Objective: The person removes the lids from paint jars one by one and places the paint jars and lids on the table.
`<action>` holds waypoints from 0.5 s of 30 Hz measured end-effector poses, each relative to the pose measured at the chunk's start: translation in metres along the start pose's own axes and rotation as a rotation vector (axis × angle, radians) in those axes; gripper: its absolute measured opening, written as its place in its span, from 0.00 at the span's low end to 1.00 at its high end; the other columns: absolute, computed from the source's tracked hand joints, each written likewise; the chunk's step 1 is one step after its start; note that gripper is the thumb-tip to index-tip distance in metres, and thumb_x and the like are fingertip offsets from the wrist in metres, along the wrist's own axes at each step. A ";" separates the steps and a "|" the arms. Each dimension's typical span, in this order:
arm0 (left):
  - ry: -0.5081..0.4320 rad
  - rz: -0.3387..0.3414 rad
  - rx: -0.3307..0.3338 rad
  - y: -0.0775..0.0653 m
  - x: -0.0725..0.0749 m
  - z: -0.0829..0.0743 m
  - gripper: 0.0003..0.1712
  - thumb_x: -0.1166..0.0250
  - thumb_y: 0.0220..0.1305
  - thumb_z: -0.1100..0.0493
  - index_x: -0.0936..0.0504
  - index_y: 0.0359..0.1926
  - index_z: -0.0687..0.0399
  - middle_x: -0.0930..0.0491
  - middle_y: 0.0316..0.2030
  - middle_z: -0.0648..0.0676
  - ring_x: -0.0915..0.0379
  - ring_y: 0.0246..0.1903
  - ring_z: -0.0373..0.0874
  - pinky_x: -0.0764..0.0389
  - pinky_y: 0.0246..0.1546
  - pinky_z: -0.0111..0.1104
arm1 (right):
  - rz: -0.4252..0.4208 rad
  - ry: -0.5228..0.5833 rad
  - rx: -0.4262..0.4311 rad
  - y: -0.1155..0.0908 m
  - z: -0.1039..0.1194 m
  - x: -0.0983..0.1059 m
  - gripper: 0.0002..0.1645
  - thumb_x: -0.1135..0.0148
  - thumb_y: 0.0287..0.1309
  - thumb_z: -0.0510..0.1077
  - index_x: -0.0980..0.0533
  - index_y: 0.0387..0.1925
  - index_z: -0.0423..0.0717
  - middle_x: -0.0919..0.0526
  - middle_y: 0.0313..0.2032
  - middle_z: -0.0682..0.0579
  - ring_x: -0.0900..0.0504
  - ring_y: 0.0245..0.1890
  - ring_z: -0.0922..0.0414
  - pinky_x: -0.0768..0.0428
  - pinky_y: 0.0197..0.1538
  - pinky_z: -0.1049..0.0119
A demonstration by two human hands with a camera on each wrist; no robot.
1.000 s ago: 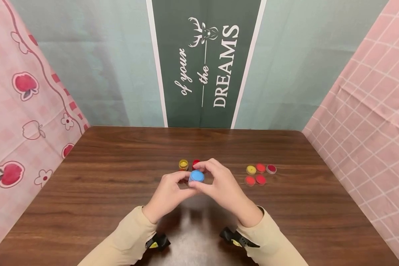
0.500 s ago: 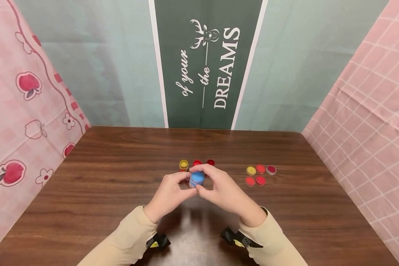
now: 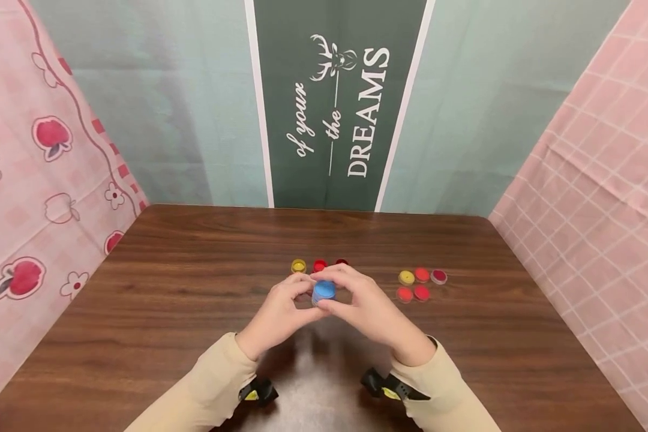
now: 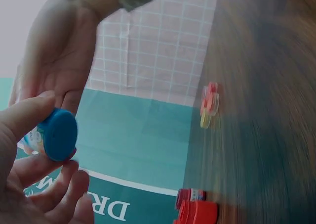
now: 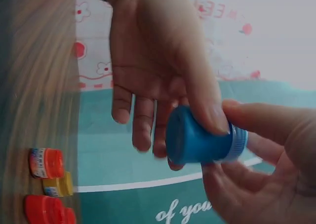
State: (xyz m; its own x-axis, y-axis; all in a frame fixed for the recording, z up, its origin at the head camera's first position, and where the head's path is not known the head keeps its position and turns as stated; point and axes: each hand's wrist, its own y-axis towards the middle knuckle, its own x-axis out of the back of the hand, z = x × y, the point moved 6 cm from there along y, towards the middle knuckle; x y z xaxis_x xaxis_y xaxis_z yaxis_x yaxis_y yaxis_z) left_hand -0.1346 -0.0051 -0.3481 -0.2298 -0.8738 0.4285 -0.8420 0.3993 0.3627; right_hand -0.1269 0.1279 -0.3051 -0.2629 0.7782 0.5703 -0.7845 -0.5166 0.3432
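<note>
A small blue paint jar (image 3: 324, 291) is held above the table between both hands. My left hand (image 3: 275, 312) pinches the jar's body between thumb and fingers, seen from its blue bottom (image 4: 60, 135) in the left wrist view. My right hand (image 3: 372, 309) grips the ribbed lid (image 5: 239, 142) end with thumb and fingers; in the right wrist view the lid sits on the jar. Behind the hands stand lidless jars: a yellow one (image 3: 299, 266), a red one (image 3: 320, 265) and a dark red one (image 3: 342, 261), partly covered by the fingers.
To the right on the brown wooden table (image 3: 221, 240) lie several round lids, among them a yellow lid (image 3: 407, 277) and a dark red lid (image 3: 439, 276). More jars, including an orange-red jar (image 5: 47, 163), show in the right wrist view. Fabric hangs around the table.
Both hands have shifted slightly right with the blue jar. The right hand's fingers have come lower over the jar's top, and the dark red jar behind has come into view.
</note>
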 end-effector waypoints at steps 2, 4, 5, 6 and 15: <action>0.000 0.060 0.018 0.002 -0.007 0.004 0.15 0.29 0.52 0.51 0.17 0.40 0.49 0.24 0.37 0.43 0.28 0.37 0.38 0.23 0.41 0.36 | -0.009 0.054 -0.026 -0.007 -0.009 0.011 0.23 0.34 0.53 0.38 0.25 0.53 0.43 0.24 0.48 0.51 0.24 0.46 0.56 0.23 0.50 0.62; 0.011 0.114 0.044 0.006 -0.015 0.008 0.17 0.29 0.53 0.52 0.18 0.45 0.50 0.23 0.37 0.43 0.28 0.37 0.38 0.23 0.41 0.36 | -0.085 0.044 -0.090 -0.015 -0.024 0.032 0.22 0.36 0.56 0.39 0.26 0.54 0.43 0.24 0.48 0.49 0.24 0.44 0.55 0.22 0.46 0.65; 0.027 0.132 0.062 0.009 -0.019 0.011 0.18 0.30 0.54 0.53 0.19 0.46 0.51 0.23 0.37 0.43 0.28 0.37 0.39 0.23 0.40 0.35 | -0.141 0.003 -0.121 -0.021 -0.033 0.045 0.22 0.37 0.56 0.39 0.26 0.54 0.42 0.24 0.47 0.48 0.23 0.43 0.54 0.22 0.44 0.66; 0.056 0.146 0.079 0.012 -0.023 0.013 0.19 0.30 0.54 0.54 0.20 0.47 0.51 0.23 0.38 0.44 0.27 0.37 0.40 0.23 0.41 0.34 | -0.199 -0.054 -0.168 -0.027 -0.043 0.060 0.21 0.37 0.57 0.39 0.26 0.54 0.43 0.24 0.46 0.48 0.24 0.41 0.54 0.21 0.41 0.67; 0.649 0.113 0.009 0.050 -0.050 0.026 0.20 0.30 0.50 0.52 0.24 0.43 0.53 0.19 0.37 0.49 0.29 0.39 0.46 0.31 0.42 0.40 | -0.201 -0.500 -0.547 -0.093 -0.144 0.131 0.24 0.43 0.55 0.37 0.30 0.53 0.29 0.26 0.47 0.30 0.25 0.42 0.39 0.27 0.44 0.44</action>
State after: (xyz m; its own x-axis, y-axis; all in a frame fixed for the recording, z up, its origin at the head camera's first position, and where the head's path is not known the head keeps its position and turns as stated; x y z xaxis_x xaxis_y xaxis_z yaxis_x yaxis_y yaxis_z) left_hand -0.1773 0.0516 -0.3729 0.0220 -0.4808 0.8765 -0.8348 0.4736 0.2808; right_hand -0.1692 0.3297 -0.3703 0.0977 0.5172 0.8503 -0.9907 -0.0304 0.1323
